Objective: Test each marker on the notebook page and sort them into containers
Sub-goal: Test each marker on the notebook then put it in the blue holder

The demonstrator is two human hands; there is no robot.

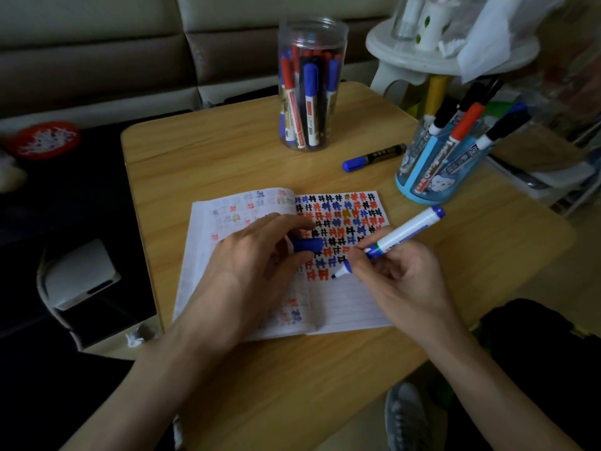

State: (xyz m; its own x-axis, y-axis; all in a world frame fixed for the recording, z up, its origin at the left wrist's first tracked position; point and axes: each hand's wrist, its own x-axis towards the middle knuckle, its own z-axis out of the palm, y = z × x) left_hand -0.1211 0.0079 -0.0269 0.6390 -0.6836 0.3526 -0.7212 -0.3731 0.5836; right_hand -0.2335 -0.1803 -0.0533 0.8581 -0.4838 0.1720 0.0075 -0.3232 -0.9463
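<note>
marker (395, 240), blue, uncapped: report position and hold. (senior)

right hand (400, 278) pinches it low on the barrel, thumb and fingers curled round it. the tip points down at the right page of the notebook (344, 307), just below the last row of test marks; touching or just above, cannot tell. low grip judged to give control of a short stroke. (junior)

and the cap (307, 245)? (senior)

left hand (257, 258) grips it between thumb and fingertips, the hand lying over the notebook's spine. judged to serve two ends: page kept flat, cap ready for refitting. (junior)

containers? (senior)

clear jar (312, 27) at the far edge of the table (260, 385), packed with capped markers standing upright. blue cup (422, 187) at the right, near the notebook's far corner, with several markers leaning out. which one takes passes and which fails cannot be told. one loose marker (374, 156), blue cap and dark barrel, lies between jar and cup; whether it touches the cup, cannot tell. (junior)

obstructions? (senior)

page over half filled, with blank lines below the tip. the loose marker lies on the route to both containers. leaning markers in the cup could be knocked on a reach. white stand (422, 56) crowds the far right corner, off the table. (junior)
</note>
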